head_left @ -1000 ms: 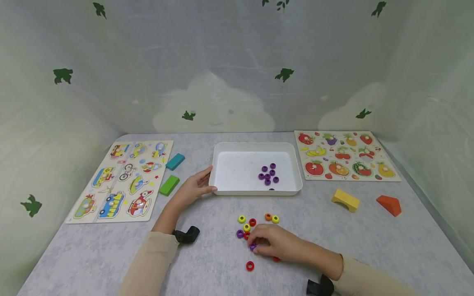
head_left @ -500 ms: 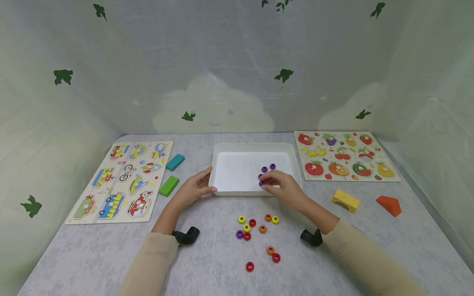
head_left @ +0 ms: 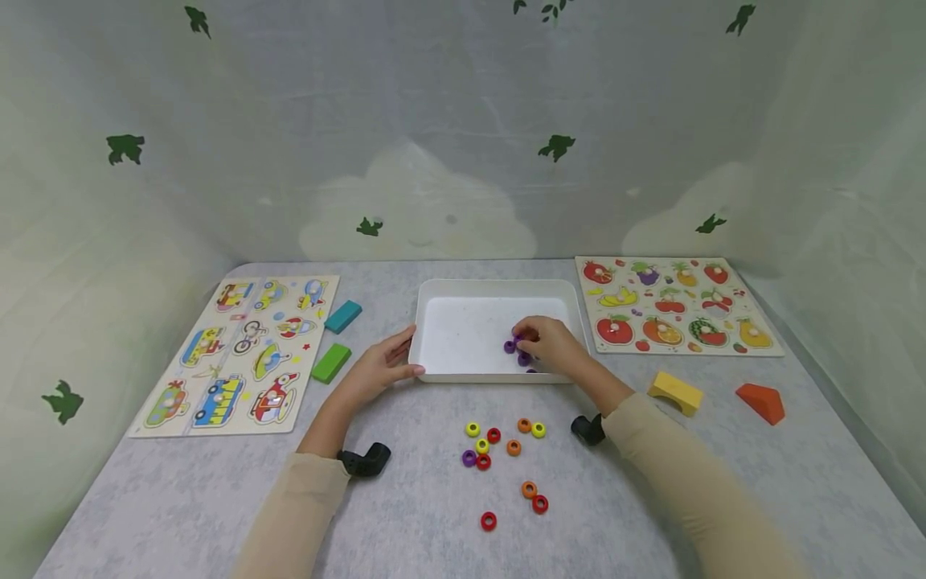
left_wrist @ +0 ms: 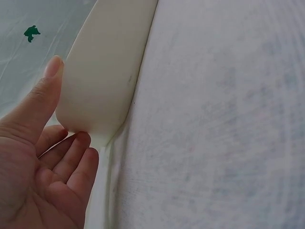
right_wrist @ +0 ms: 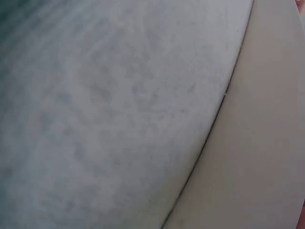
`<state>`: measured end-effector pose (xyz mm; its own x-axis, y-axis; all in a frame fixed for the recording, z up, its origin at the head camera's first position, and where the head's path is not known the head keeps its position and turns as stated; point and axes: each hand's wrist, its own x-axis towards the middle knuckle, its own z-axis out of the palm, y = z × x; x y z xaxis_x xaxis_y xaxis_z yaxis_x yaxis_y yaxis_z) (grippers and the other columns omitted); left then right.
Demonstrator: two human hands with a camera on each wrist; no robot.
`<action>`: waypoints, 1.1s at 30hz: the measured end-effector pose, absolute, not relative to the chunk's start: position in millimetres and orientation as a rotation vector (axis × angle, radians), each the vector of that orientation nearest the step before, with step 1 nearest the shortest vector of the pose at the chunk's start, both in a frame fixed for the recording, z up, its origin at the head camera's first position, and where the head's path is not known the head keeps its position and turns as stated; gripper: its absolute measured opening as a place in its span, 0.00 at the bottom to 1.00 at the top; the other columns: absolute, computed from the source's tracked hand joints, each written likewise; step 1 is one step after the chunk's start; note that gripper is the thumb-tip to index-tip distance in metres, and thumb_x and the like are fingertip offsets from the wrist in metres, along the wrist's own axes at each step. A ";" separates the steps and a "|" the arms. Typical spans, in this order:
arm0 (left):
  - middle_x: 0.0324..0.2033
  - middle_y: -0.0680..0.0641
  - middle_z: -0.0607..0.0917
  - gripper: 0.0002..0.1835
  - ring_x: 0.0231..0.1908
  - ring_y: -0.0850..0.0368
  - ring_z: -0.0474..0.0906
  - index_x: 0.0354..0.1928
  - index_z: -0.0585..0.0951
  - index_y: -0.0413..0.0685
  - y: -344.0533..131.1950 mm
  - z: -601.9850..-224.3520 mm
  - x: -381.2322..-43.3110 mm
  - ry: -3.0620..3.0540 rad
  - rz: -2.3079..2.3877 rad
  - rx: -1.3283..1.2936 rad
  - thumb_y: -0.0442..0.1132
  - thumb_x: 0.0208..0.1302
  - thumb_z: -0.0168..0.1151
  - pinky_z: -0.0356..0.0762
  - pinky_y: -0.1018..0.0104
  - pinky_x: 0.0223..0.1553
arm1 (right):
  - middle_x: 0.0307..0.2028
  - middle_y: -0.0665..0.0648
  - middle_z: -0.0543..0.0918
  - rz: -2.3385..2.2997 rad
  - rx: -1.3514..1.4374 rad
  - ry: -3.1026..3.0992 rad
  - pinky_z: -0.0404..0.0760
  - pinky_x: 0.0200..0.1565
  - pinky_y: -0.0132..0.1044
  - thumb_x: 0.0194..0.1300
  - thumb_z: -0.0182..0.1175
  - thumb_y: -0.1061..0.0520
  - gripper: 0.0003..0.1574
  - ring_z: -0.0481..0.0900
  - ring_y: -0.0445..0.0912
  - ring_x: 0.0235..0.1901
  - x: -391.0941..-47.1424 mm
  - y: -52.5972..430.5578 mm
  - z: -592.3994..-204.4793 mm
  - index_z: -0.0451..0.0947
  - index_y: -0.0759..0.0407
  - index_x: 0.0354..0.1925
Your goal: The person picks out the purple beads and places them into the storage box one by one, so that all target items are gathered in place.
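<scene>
A white tray [head_left: 463, 378] stands at the middle of the table. Thumb and bent fingers of my left hand [head_left: 379, 371] hold its near left corner; the left wrist view shows the left hand [left_wrist: 52, 157] against the tray's wall [left_wrist: 102, 81]. Over the tray's right half, my right hand [head_left: 553, 346] pinches a purple bead [head_left: 518, 338] between thumb and fingertips. Other purple beads [head_left: 524, 359] lie around it, some hidden by the hand. In the right wrist view, the tray's outer wall [right_wrist: 252, 129] fills the right side, with slivers of the hand at the edge.
In front of the tray lie loose beads: yellow [head_left: 473, 429], orange [head_left: 514, 447], red [head_left: 488, 521] and one purple [head_left: 469, 458]. Picture puzzle boards flank the tray, vehicles [head_left: 242, 354] left, fruit [head_left: 676, 305] right. Blocks are green [head_left: 330, 363], blue [head_left: 343, 316], yellow [head_left: 675, 392] and orange [head_left: 761, 401].
My right hand has gone from the loose beads forward into the tray with a purple bead, then slightly farther in. The left hand stays at the tray's corner.
</scene>
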<state>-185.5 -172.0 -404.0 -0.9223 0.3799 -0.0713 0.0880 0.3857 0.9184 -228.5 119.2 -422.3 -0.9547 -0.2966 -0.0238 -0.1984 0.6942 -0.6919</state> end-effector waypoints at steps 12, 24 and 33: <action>0.60 0.46 0.52 0.39 0.57 0.51 0.52 0.61 0.52 0.42 -171.0 -404.3 -185.9 2.366 1.566 0.425 0.37 0.48 0.60 0.55 0.60 0.54 | 0.37 0.55 0.74 -1.223 -0.702 2.751 0.74 0.38 0.36 0.50 0.59 0.55 0.18 0.71 0.45 0.36 -205.2 112.0 -407.8 0.72 0.58 0.42; 0.60 0.47 0.52 0.39 0.57 0.52 0.53 0.61 0.52 0.44 -170.9 -403.9 -186.6 2.383 1.551 0.412 0.39 0.48 0.61 0.55 0.61 0.54 | 0.36 0.50 0.75 -1.204 -1.168 2.429 0.73 0.38 0.31 0.50 0.59 0.58 0.16 0.71 0.41 0.35 -123.3 81.7 -394.1 0.71 0.57 0.40; 0.60 0.46 0.52 0.39 0.57 0.51 0.53 0.61 0.52 0.43 -171.1 -403.6 -184.2 2.381 1.552 0.416 0.38 0.48 0.60 0.55 0.59 0.54 | 0.35 0.42 0.73 -0.936 -1.268 2.381 0.70 0.37 0.23 0.52 0.57 0.52 0.12 0.68 0.35 0.33 -114.3 72.2 -424.0 0.73 0.51 0.38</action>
